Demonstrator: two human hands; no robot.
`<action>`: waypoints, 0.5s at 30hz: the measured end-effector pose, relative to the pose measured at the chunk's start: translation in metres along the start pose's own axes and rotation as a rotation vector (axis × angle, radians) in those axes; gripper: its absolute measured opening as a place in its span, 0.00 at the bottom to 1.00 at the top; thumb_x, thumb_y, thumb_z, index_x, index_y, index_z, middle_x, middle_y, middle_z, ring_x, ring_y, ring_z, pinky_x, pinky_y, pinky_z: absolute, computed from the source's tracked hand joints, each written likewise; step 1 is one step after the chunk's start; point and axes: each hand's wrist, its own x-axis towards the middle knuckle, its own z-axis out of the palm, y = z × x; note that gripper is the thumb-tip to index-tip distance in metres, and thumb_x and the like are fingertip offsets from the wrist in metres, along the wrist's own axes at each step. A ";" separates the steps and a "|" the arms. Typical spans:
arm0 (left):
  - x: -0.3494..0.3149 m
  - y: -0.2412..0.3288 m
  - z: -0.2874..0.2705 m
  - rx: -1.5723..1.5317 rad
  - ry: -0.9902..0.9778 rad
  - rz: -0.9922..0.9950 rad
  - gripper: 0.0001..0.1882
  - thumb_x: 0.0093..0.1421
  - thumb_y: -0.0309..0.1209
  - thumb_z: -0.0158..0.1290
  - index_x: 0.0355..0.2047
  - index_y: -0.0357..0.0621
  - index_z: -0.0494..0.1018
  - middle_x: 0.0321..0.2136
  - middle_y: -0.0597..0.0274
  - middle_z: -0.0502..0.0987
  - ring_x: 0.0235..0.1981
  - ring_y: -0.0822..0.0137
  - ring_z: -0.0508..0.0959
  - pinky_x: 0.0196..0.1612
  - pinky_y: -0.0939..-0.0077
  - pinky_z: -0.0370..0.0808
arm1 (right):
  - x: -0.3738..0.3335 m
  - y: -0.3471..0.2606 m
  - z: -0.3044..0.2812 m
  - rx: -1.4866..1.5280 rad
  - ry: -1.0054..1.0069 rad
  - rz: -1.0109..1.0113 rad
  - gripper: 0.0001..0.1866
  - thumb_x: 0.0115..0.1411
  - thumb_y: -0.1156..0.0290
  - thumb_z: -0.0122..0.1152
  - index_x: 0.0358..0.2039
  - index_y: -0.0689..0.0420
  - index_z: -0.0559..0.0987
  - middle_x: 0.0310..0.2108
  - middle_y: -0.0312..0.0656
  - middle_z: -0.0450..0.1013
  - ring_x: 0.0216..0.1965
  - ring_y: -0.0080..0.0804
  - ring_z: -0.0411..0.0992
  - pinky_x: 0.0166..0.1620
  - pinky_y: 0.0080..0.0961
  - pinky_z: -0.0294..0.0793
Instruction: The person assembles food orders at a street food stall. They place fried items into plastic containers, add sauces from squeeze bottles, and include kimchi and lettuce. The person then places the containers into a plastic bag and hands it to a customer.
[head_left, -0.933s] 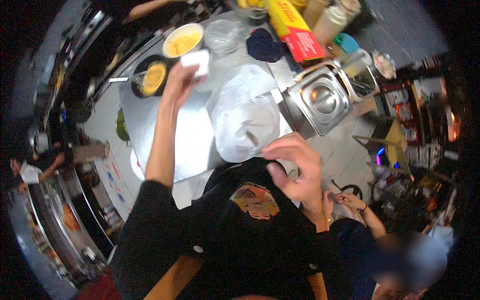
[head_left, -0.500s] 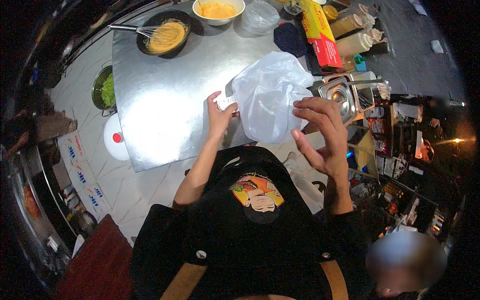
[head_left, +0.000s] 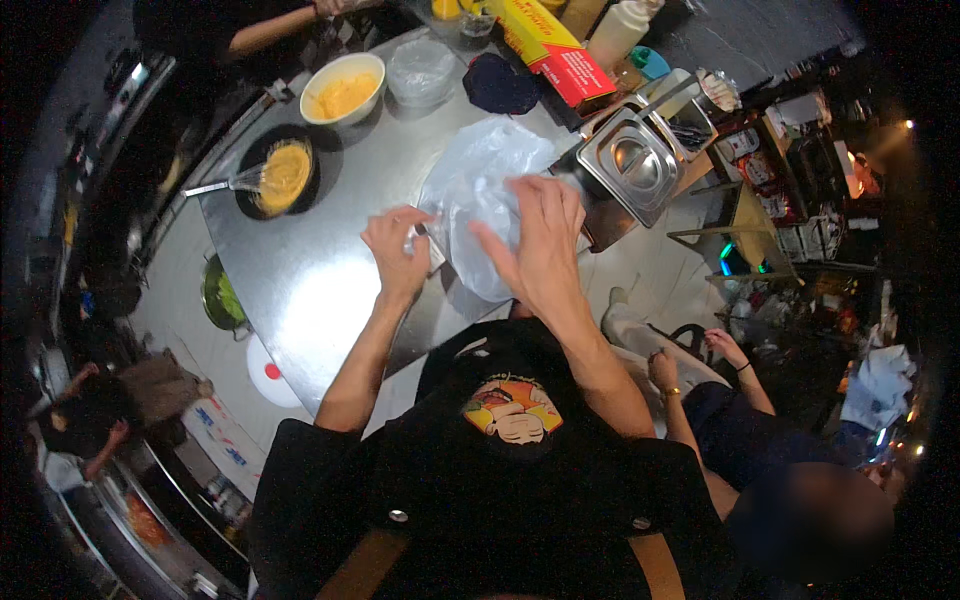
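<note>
A thin white plastic bag point(head_left: 485, 150) stands puffed up on the steel table. My left hand point(head_left: 397, 255) pinches its left edge between thumb and fingers. Beside those fingertips shows part of a small white slip point(head_left: 437, 256); whether it is also held is unclear. Over the bag's right side is my right hand point(head_left: 545, 245), fingers and thumb spread, with no grip on the plastic. What the bag contains cannot be seen.
On the steel table point(head_left: 350, 215) are a dark bowl point(head_left: 316, 175) of orange sauce with a whisk point(head_left: 215, 187), a white bowl point(head_left: 375, 72), a dark cloth point(head_left: 500, 85) and a wrap-paper box point(head_left: 565, 68). Steel containers point(head_left: 632, 155) stand right. A co-worker's hands point(head_left: 663, 370) show right.
My view has turned, shifting the table leftward. My right hand has moved in over the bag from its right side. A co-worker's arms have come into view at the right.
</note>
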 end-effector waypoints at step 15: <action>0.132 0.027 0.035 -0.823 -0.313 -0.453 0.21 0.65 0.38 0.54 0.54 0.40 0.70 0.30 0.58 0.76 0.36 0.65 0.79 0.40 0.71 0.77 | 0.011 0.088 0.027 1.362 0.394 0.412 0.10 0.77 0.61 0.46 0.45 0.55 0.64 0.25 0.30 0.60 0.24 0.19 0.60 0.40 0.31 0.72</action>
